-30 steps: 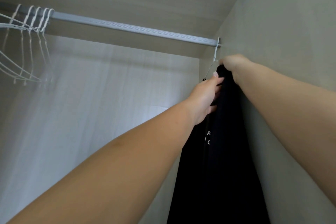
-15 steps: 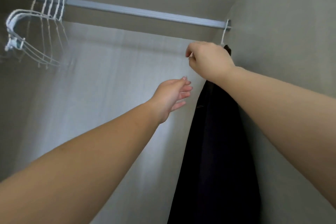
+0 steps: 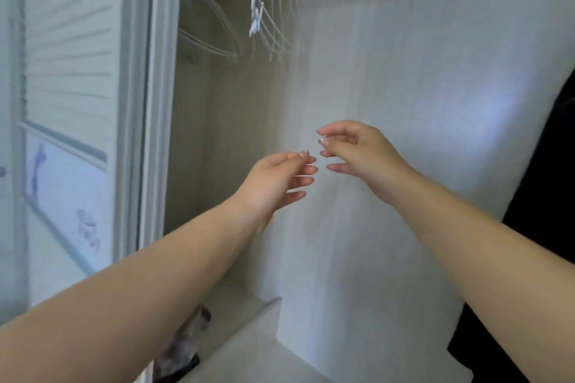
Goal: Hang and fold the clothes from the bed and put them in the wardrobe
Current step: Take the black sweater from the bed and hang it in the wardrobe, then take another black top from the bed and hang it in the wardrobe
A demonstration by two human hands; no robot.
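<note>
One black garment hanging vertically

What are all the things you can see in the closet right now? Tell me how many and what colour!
empty hangers: several (too bunched to count), white, hanging at the top of the wardrobe
dark garment: one, black, hanging at the far right edge
back wall: one, whitish, behind the hands
shelf: one, pale, low inside the wardrobe
wardrobe door: one, white with slats, on the left
patterned thing: one, dark and blurry, low by the shelf; cannot tell what it is
left hand: one, fingers relaxed, holds nothing
right hand: one, fingers loosely curled, holds nothing
</note>
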